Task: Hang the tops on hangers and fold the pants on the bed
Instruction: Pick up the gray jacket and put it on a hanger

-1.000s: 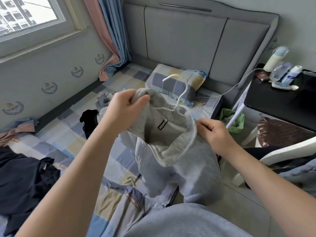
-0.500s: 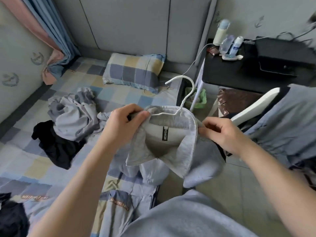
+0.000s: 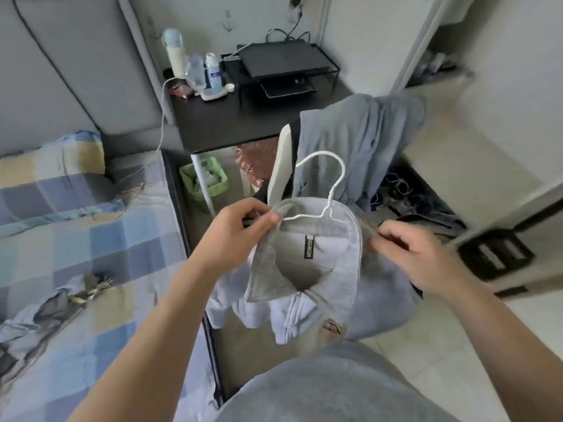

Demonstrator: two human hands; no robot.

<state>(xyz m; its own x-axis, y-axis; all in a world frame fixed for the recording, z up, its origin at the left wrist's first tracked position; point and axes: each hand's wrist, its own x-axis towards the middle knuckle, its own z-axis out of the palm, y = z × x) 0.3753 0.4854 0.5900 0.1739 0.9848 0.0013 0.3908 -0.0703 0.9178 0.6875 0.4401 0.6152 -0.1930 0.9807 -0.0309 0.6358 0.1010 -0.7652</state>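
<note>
Nearest the camera is the person's own grey-clad front [image 3: 335,388], with both bare forearms reaching away from it. The left hand [image 3: 240,236] pinches the left edge of the collar of a pale grey zip top [image 3: 323,269] between thumb and curled fingers. The right hand [image 3: 417,257] has its fingers curled onto the fabric at the collar's right side. The top is held up between them, over the floor just right of the bed [image 3: 128,263], and its body hangs down in folds. A white wire hanger [image 3: 333,190] sits inside the neck opening (its hook rises above the collar and bends to the left).

On the checked bedsheet at near left lies a crumpled garment [image 3: 48,309], and a checked pillow [image 3: 51,175] rests farther up. Beyond the hands a chair [image 3: 281,166] carries a blue-grey garment [image 3: 359,138] draped over its back. A green basket [image 3: 204,179] stands on the floor under a black desk [image 3: 231,120]. At the desk's far edge are several bottles [image 3: 198,71] and a black stand [image 3: 283,62].
</note>
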